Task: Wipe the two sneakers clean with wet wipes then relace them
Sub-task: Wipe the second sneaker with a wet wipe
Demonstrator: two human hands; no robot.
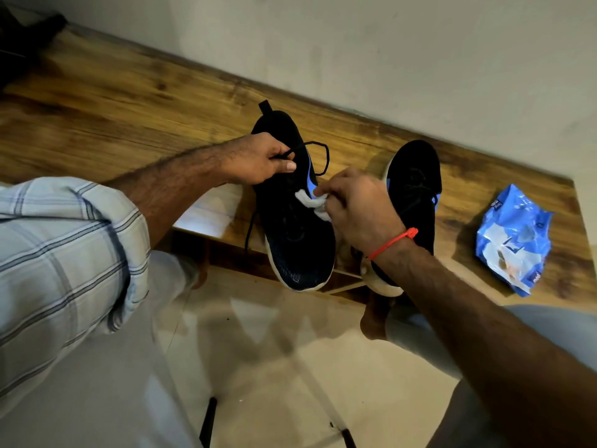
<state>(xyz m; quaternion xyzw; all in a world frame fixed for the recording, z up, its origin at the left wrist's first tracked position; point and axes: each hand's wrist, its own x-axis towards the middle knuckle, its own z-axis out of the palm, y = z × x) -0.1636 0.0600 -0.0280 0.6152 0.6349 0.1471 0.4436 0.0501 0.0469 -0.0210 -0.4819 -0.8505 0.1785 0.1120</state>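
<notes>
Two hands were at work over the counter [113,101], both busy on the same shoe. The right hand [358,205], a red thread [392,242] round its wrist, pinched one crumpled white wipe [311,202] against the blue side panel of the left sneaker [290,221]. The left hand [258,160] curled round that sneaker's black lace [318,153], a loop of it standing clear. Two sneakers counted: the second sneaker [416,189] sat just beside the first, toes of both past the counter's near edge. One blue wipes packet [513,240] lay further right, well apart.
</notes>
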